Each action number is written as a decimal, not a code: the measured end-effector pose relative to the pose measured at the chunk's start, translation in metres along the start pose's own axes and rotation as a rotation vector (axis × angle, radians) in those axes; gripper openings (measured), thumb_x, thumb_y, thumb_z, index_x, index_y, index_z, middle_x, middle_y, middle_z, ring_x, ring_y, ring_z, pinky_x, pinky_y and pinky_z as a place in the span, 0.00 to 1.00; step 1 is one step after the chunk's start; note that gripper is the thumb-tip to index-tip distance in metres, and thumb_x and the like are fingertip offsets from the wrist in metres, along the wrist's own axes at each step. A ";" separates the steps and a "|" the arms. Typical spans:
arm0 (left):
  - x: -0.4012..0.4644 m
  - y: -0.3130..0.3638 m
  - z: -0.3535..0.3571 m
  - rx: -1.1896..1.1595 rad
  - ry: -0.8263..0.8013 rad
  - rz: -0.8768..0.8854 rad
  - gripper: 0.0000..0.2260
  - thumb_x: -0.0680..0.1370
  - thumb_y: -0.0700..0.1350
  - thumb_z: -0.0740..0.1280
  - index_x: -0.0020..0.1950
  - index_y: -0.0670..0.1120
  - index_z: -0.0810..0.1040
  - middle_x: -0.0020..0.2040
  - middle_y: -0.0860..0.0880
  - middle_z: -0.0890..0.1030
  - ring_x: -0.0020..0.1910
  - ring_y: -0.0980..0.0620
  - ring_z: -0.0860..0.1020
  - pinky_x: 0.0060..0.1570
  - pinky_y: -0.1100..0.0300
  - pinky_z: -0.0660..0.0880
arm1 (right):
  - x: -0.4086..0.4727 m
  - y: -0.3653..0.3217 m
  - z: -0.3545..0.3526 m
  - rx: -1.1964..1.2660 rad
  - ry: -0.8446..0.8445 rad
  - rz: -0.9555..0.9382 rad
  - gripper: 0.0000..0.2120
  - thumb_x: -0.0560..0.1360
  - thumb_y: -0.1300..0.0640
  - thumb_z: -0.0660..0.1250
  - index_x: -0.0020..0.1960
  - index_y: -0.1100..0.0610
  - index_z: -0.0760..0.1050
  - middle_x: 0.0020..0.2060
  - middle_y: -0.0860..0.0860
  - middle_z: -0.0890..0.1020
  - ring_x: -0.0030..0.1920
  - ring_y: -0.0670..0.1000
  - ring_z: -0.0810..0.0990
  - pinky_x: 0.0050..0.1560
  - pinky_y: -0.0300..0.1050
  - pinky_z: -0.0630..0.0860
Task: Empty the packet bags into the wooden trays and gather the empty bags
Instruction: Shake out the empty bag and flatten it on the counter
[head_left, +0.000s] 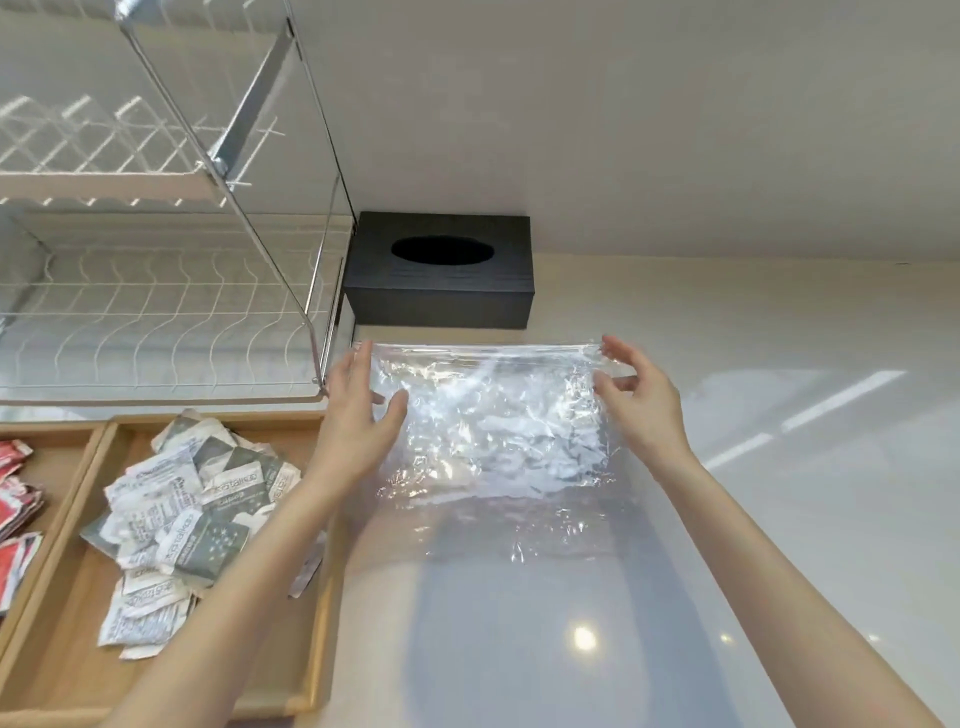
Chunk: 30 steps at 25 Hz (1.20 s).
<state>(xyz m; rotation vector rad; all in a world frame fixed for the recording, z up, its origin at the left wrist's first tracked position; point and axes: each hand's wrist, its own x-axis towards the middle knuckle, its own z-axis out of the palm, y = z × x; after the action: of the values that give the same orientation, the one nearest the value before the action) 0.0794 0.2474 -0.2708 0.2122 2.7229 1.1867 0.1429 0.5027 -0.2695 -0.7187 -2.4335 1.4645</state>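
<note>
A clear, crinkled plastic bag (493, 431) hangs above the white counter, stretched flat between both hands, and looks empty. My left hand (358, 410) pinches its upper left corner and my right hand (639, 400) pinches its upper right corner by the zip strip. To the left lies a wooden tray (57, 623) with a heap of grey and white packets (182, 525) in it. A second wooden tray (62, 457) at the far left edge holds red and white packets (15, 499).
A black tissue box (441, 270) stands against the wall just behind the bag. A chrome wire dish rack (171, 291) rises at the back left above the trays. The glossy white counter (779, 467) extends to the right and front.
</note>
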 end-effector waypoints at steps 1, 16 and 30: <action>0.005 0.000 0.005 0.001 -0.001 -0.008 0.30 0.77 0.47 0.60 0.74 0.49 0.48 0.76 0.45 0.48 0.70 0.45 0.62 0.68 0.51 0.60 | 0.007 0.001 0.004 -0.053 -0.022 -0.016 0.20 0.75 0.60 0.62 0.67 0.54 0.67 0.64 0.51 0.73 0.48 0.49 0.75 0.48 0.33 0.67; 0.010 -0.016 0.059 0.522 -0.039 0.080 0.29 0.77 0.59 0.46 0.74 0.48 0.43 0.77 0.48 0.43 0.75 0.47 0.38 0.70 0.48 0.34 | -0.005 0.022 0.055 -0.749 -0.215 -0.205 0.30 0.77 0.41 0.50 0.74 0.49 0.48 0.76 0.49 0.47 0.75 0.49 0.41 0.72 0.54 0.36; 0.013 -0.022 0.067 0.519 -0.028 0.083 0.32 0.74 0.61 0.41 0.74 0.47 0.42 0.77 0.48 0.42 0.74 0.48 0.37 0.70 0.46 0.33 | -0.003 0.029 0.064 -0.779 -0.200 -0.255 0.30 0.76 0.39 0.46 0.75 0.48 0.43 0.76 0.48 0.45 0.75 0.48 0.38 0.71 0.51 0.33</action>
<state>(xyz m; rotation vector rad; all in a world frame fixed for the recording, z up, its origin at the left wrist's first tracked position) 0.0795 0.2828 -0.3333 0.4017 2.9655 0.4609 0.1270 0.4627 -0.3254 -0.3553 -3.1132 0.4805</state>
